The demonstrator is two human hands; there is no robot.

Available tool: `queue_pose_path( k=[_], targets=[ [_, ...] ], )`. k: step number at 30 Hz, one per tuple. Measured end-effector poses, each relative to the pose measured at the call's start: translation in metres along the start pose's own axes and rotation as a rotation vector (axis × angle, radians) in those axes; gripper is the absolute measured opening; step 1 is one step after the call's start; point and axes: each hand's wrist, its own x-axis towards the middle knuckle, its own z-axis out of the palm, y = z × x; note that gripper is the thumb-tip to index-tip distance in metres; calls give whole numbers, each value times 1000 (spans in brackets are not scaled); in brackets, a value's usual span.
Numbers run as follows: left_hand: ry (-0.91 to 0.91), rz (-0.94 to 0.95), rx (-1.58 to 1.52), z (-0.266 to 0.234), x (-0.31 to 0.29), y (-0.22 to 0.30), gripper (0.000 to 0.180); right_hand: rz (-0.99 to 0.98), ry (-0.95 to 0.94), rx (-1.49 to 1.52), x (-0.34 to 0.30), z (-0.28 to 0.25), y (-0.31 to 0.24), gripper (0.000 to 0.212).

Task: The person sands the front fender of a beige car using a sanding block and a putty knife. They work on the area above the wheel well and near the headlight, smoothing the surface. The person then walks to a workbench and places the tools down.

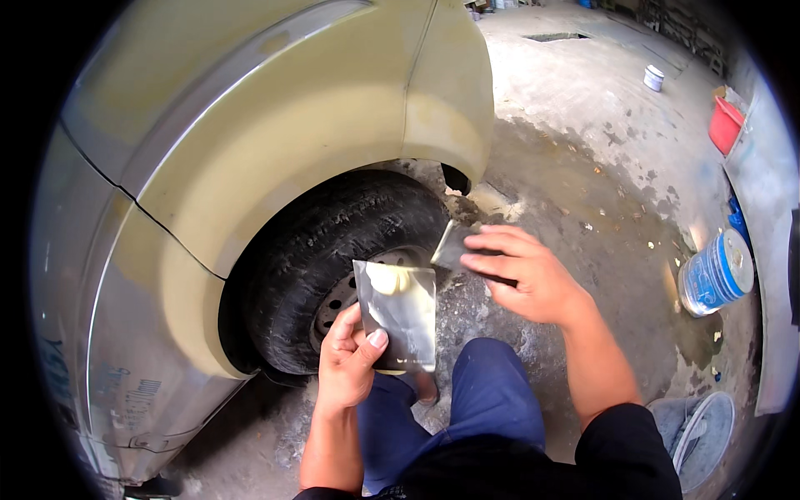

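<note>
Head view: looking down past blue trousers (500,392) and black sleeves (625,454) at some bodywork beside a front wheel. Got the left grip (350,367) closed on the lower left edge of a dark, shiny rectangular plate (404,325), with the thumb flat on the near face and the fingers curled around the side and behind. Holding that plate tilted up in front of the wheel, well off the floor. Smeared across the upper part of the plate with a blob of pale yellow putty (387,279) — plus a thinner streak lower down.

Got the right grip (537,279) partly closed over a dark flat spreader (451,243) with a pale edge, fingers stretched out along the top. Can't see the thumb, so can't tell about the underside of that hold. Holding the spreader just up and right of the plate, close to the top right corner — can't tell if touching.

Just beyond: a black tyre (333,221) under a fender (358,108) coated in patchy matte yellow, with a silver trim strip along the panel.

Over to the right on the stained concrete floor (583,196): a white-and-blue lidded bucket (708,279), a grey bucket (723,429) nearer the knees, a red tub (726,127) by the wall, and a small white tin (653,78) farther off.
</note>
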Motion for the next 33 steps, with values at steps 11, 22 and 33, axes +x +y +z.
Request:
queue_pose_path(
  k=[11,22,33],
  targets=[
    [129,113,319,18,2,-7,46,-99,183,-148,2,44,-57,40],
    [239,193,440,-12,16,-22,41,406,580,872,42,35,26,49],
    [235,-496,-25,-45,16,1,47,315,583,175,210,-34,55,53]
  ],
)
